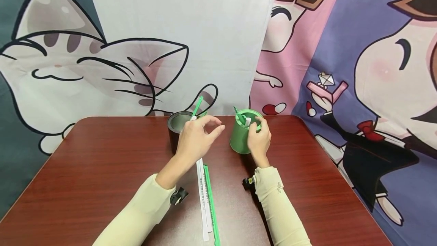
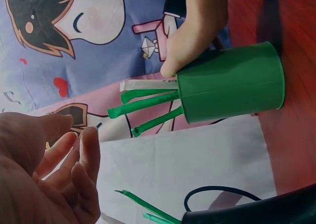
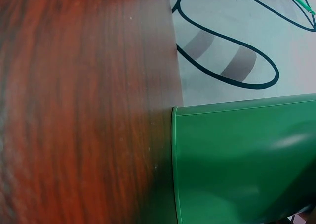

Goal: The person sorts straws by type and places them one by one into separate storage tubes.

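Note:
My right hand [image 1: 258, 139] grips the upper right side of a green cylindrical cup [image 1: 240, 136] standing on the table. Several green sticks [image 2: 143, 104] and a white one [image 2: 148, 85], slim and wrapper-like, poke out of this cup. To its left stands a dark cup [image 1: 173, 136], partly hidden behind my left hand [image 1: 194, 137]. That hand is raised between the cups, thumb and fingertips apart with nothing between them. Green sticks [image 1: 197, 105] rise from the dark cup. In the right wrist view the green cup's side [image 3: 242, 159] fills the lower right.
Long white printed strips [image 1: 203, 200] and a long green strip [image 1: 212, 204] lie on the red-brown wooden table [image 1: 112, 177], running toward me between my forearms. Behind the table's far edge hangs a cartoon-printed cloth [image 1: 218, 41].

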A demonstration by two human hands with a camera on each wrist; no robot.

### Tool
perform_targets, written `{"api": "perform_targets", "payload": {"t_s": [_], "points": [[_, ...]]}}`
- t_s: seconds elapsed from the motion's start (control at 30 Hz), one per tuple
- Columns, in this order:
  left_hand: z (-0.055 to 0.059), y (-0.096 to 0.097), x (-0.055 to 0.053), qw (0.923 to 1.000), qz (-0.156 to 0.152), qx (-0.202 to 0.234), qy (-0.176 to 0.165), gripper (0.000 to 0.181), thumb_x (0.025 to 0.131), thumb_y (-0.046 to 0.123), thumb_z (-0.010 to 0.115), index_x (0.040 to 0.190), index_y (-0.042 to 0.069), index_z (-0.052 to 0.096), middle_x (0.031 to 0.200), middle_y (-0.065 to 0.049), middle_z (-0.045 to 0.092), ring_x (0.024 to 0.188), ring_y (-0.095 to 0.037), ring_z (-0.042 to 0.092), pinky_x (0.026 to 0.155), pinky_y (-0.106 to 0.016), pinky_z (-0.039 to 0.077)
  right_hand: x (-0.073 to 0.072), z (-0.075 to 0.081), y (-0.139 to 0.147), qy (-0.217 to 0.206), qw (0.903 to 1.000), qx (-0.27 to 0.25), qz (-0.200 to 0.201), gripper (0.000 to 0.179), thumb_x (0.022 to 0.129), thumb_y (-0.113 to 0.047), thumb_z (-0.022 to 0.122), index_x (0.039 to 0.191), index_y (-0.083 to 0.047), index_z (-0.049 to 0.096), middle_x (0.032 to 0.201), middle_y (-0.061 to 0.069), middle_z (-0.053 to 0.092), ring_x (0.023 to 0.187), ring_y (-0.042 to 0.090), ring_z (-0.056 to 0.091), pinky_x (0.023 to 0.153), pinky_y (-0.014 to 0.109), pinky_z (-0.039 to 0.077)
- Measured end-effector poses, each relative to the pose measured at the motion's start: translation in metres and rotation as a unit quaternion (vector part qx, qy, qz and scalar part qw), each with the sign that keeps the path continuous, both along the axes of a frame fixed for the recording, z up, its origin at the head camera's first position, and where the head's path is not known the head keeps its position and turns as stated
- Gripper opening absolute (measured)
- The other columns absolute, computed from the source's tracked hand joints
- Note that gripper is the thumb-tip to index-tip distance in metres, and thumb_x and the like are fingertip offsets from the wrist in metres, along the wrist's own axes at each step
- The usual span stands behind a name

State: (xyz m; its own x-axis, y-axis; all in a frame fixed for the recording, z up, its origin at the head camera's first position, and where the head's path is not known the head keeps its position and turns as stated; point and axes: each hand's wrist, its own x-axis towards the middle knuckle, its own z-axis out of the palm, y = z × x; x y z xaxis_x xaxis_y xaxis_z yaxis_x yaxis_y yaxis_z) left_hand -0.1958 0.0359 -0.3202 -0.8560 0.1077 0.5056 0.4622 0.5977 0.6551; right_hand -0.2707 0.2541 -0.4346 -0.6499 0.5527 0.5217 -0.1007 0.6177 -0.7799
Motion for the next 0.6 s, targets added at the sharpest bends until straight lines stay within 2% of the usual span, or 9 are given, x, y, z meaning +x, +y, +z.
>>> {"api": "perform_targets", "payload": {"t_s": [0.1, 0.2, 0.33, 0.43, 0.6], "points": [[-0.007, -0.002, 0.002, 0.9997, 0.001, 0.002, -0.025, 0.015, 0.081, 0.045, 0.066, 0.090, 0.033, 0.067, 0.058, 0.015, 0.054, 0.052, -0.003, 0.048, 0.049, -0.030, 0.037, -0.001, 0.000, 0.000, -0.002, 1.0000, -0.001, 0.001, 0.027, 0.087, -0.031, 0.047, 0.110, -0.029, 0.062, 0.110, -0.007, 0.062, 0.083, 0.023, 0.057, 0.059, 0.044, 0.041], [-0.017, -0.003, 0.003, 0.9986, 0.005, 0.003, -0.052, 0.016, 0.080, 0.045, 0.067, 0.089, 0.033, 0.067, 0.070, 0.020, 0.060, 0.057, -0.002, 0.049, 0.050, -0.030, 0.038, -0.001, 0.000, 0.002, 0.002, 1.0000, 0.001, 0.000, 0.027, 0.087, -0.031, 0.047, 0.110, -0.030, 0.061, 0.109, -0.007, 0.063, 0.083, 0.023, 0.057, 0.060, 0.044, 0.041], [-0.028, -0.007, 0.003, 0.9978, 0.004, 0.008, -0.066, 0.018, 0.080, 0.044, 0.067, 0.090, 0.030, 0.067, 0.082, 0.025, 0.063, 0.058, -0.003, 0.050, 0.052, -0.030, 0.039, -0.003, 0.001, 0.003, 0.002, 1.0000, 0.003, 0.000, 0.026, 0.088, -0.032, 0.047, 0.110, -0.030, 0.061, 0.110, -0.007, 0.062, 0.082, 0.023, 0.057, 0.060, 0.045, 0.041], [-0.035, -0.010, 0.002, 0.9966, 0.005, 0.004, -0.083, 0.018, 0.080, 0.045, 0.067, 0.091, 0.031, 0.066, 0.082, 0.025, 0.063, 0.061, -0.004, 0.051, 0.053, -0.031, 0.039, -0.002, 0.000, 0.003, -0.001, 1.0000, 0.002, 0.000, 0.027, 0.087, -0.032, 0.047, 0.110, -0.030, 0.061, 0.110, -0.006, 0.062, 0.082, 0.024, 0.057, 0.061, 0.045, 0.041], [-0.046, -0.015, 0.001, 0.9904, 0.024, -0.024, -0.134, 0.022, 0.079, 0.049, 0.065, 0.092, 0.031, 0.065, 0.078, 0.023, 0.064, 0.069, -0.004, 0.056, 0.059, -0.033, 0.042, 0.000, 0.000, 0.001, -0.001, 1.0000, -0.001, 0.001, 0.027, 0.087, -0.032, 0.047, 0.110, -0.029, 0.061, 0.110, -0.006, 0.063, 0.085, 0.024, 0.058, 0.061, 0.046, 0.042]]}}
